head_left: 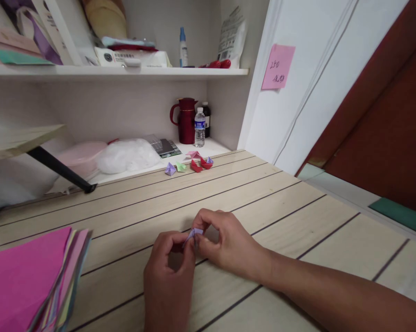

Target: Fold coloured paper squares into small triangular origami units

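Between my two hands is a small piece of folded lavender paper [195,232], held just above the wooden table [132,203]. My left hand [169,272] pinches its lower left side with thumb and forefinger. From the right, my right hand [225,240] grips the other side, also in a pinch. Fingertips cover much of the paper, so its full shape is hidden. Beyond my hands, at the table's far edge, sit several little folded paper figures: a purple one [170,169], a green one [181,167], red ones [196,166] and a pink one [193,155].
A stack of coloured paper [24,276], magenta on top, lies at the left front. Behind the table, a white shelf [142,71] rises over a dark red jug [186,121], a water bottle [199,128] and a white plastic bag [127,156]. A black bracket [61,168] stands at left.
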A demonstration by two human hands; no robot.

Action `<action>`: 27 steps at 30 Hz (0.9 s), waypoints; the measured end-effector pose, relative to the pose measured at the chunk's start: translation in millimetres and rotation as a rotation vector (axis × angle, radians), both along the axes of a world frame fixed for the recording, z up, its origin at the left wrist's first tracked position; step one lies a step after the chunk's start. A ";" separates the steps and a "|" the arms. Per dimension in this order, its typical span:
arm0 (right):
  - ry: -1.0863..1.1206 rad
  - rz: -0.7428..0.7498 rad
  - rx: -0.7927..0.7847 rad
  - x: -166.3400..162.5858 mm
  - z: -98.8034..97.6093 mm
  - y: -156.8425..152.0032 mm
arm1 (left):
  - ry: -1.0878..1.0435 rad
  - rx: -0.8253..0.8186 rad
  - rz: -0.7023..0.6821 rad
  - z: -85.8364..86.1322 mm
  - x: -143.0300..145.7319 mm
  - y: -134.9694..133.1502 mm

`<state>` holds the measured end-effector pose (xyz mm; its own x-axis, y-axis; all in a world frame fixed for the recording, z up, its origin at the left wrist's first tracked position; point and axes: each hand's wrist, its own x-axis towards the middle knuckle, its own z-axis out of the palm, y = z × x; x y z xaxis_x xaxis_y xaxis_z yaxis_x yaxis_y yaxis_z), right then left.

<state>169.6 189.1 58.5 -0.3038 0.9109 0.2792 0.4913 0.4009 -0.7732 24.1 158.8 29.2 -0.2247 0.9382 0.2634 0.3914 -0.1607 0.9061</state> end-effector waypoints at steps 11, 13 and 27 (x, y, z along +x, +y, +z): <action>-0.159 -0.008 0.207 -0.5 -8.0 5.4 | 0.211 0.234 0.081 -4.1 -5.9 6.9; -0.169 0.005 0.203 -0.9 -10.2 5.7 | 0.233 0.263 0.069 -3.5 -6.2 6.2; -0.225 0.040 0.200 -2.5 -12.2 2.4 | 0.267 0.176 0.088 -4.2 -0.9 2.7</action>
